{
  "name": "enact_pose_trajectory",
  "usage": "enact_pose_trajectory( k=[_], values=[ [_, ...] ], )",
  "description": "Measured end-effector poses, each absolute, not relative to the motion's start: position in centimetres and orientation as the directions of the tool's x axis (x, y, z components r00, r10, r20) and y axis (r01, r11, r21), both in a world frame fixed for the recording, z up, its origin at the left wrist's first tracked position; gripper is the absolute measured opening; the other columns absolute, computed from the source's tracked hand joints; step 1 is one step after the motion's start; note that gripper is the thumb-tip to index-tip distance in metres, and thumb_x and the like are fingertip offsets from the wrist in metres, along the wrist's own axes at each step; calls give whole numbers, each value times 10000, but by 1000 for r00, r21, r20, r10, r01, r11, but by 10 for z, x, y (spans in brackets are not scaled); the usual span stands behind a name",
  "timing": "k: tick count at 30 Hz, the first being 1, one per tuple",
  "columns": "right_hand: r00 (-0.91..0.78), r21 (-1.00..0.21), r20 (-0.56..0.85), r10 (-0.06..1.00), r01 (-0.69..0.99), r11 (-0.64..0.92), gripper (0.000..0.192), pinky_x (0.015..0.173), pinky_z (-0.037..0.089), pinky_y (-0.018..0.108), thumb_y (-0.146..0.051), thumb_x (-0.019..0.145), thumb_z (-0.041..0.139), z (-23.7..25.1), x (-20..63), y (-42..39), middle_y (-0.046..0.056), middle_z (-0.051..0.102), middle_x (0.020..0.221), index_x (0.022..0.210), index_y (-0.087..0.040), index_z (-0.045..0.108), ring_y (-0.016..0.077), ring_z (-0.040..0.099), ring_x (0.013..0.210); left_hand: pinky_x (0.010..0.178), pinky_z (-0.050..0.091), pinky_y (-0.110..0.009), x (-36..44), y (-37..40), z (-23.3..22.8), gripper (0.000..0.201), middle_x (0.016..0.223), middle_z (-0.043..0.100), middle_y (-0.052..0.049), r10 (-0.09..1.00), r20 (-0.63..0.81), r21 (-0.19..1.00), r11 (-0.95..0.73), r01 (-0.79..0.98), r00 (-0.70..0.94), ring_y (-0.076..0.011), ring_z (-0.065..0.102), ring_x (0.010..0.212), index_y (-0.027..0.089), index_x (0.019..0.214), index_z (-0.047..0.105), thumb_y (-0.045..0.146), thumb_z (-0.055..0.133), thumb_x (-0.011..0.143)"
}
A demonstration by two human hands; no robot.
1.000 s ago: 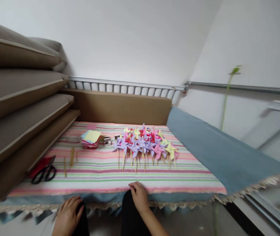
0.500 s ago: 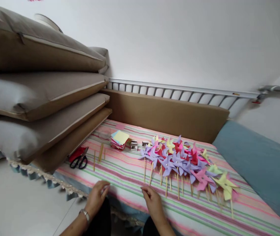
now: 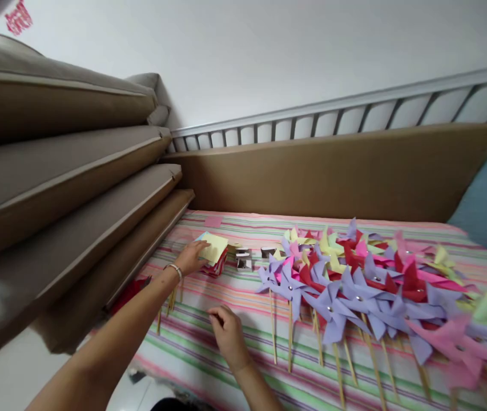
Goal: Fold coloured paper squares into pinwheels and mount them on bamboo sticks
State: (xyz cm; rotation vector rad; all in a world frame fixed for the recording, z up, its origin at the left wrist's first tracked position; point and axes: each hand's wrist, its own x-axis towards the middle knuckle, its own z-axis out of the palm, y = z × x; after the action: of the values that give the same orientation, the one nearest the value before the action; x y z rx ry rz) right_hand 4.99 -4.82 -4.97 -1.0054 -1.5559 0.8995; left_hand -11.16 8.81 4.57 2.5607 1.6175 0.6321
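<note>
left hand fingers flat on paper stack | right hand curled, empty | many pinwheels done, sticks left

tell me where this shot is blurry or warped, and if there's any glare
Head view: the pinwheels smear toward the right edge, the bottom-right ones worst; the paper stack under the left hand and the right hand are fairly sharp; the rail and cushions bow and splay from wide-angle distortion; lighting is soft and even, with no glare and only faint shadows.

pinwheels blurred, cut off (rt edge)
</note>
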Motion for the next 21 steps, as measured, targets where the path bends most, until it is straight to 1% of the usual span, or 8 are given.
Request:
enact_pose_trajectory(
  k=[2,5,11,16,20,21],
  values=[
    [-122,-927,333,935,139,348,214,713,470,259,-94,752,503,-51,52,-46,34,671,791,807,-206,677,169,622,770,993,363,-432,-112,94,43,543,1247,574,-136,881,251,225,-456,861,401,-284,520,1147,162,1170,547,190,681,644],
    [-114,-939,312,943,114,324,218,720,473,267,-87,739,507,-48,57,-41,35,673,800,797,-210,677,174,621,778,998,348,-436,-111,95,41,534,1236,583,-126,886,188,189,-455,870,423,-286,520,1143,182,1152,551,224,693,639],
    [-49,-954,293,955,51,295,210,730,473,264,-99,733,503,-35,68,-32,31,672,827,809,-209,665,169,616,789,978,371,-411,-109,100,41,519,1196,600,-146,888,145,166,-456,875,435,-281,541,1109,167,1145,555,234,685,647],
    [-26,-962,270,962,41,271,184,701,470,259,-124,732,511,-32,71,-33,33,671,816,792,-199,667,170,618,768,910,431,-398,-108,106,42,531,1124,634,-135,897,145,207,-440,874,418,-278,586,1022,152,1115,574,231,706,606],
    [-26,-961,269,963,57,271,190,691,466,257,-119,721,509,-35,70,-33,33,673,812,779,-202,670,171,617,766,899,414,-398,-108,114,43,475,1054,650,-138,904,148,277,-428,860,402,-278,586,998,50,1056,608,272,661,640],
    [-27,-961,268,963,60,269,193,688,466,255,-118,721,507,-36,70,-33,32,673,811,780,-203,670,170,617,763,896,413,-395,-108,117,43,466,1034,656,-132,908,149,303,-419,856,392,-274,590,986,43,1040,619,279,655,639]
  ],
)
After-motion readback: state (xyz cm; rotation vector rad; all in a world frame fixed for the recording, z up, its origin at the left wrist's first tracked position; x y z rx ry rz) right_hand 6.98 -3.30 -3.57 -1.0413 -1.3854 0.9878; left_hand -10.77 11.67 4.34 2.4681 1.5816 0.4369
